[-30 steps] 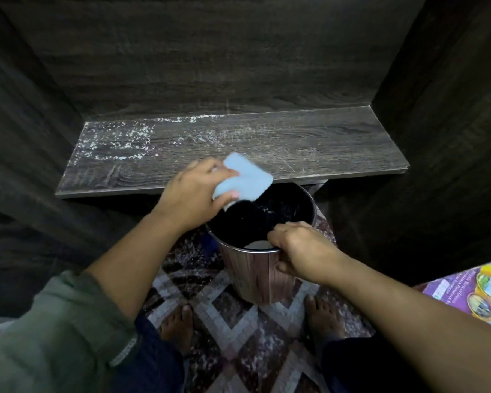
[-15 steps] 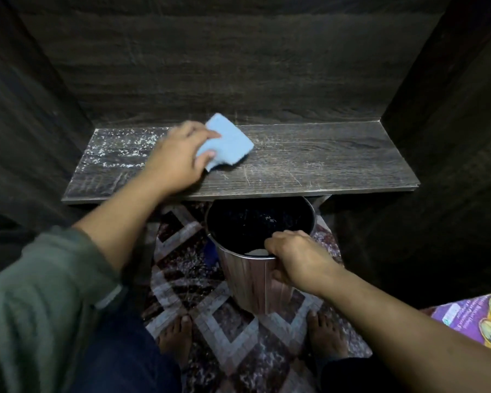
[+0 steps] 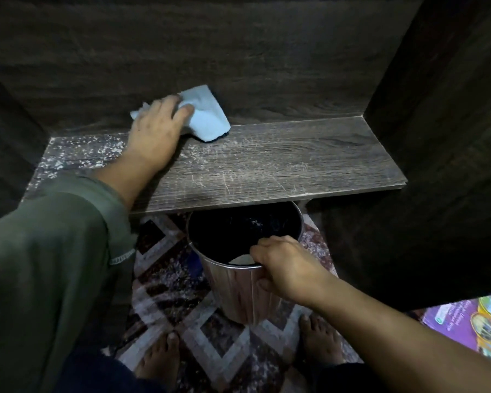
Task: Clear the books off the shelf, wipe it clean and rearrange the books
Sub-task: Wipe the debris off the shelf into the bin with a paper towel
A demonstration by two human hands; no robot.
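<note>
The dark wood shelf (image 3: 281,163) holds no books; white dust speckles its left end. My left hand (image 3: 156,129) presses a light blue cloth (image 3: 204,117) against the back of the shelf, where it meets the rear wall. Below the shelf's front edge stands a metal bin (image 3: 247,293) with a dark inside. My right hand (image 3: 281,265) grips its near rim. A book with a purple cover (image 3: 471,324) lies on the floor at the right edge.
Dark wood walls close the shelf in at the back and on both sides. A patterned rug (image 3: 167,293) covers the floor under the bin. My bare feet (image 3: 159,361) stand on it, either side of the bin.
My left hand has carried the cloth from above the bin onto the shelf and then back to the rear wall. My right hand has stayed on the bin's rim.
</note>
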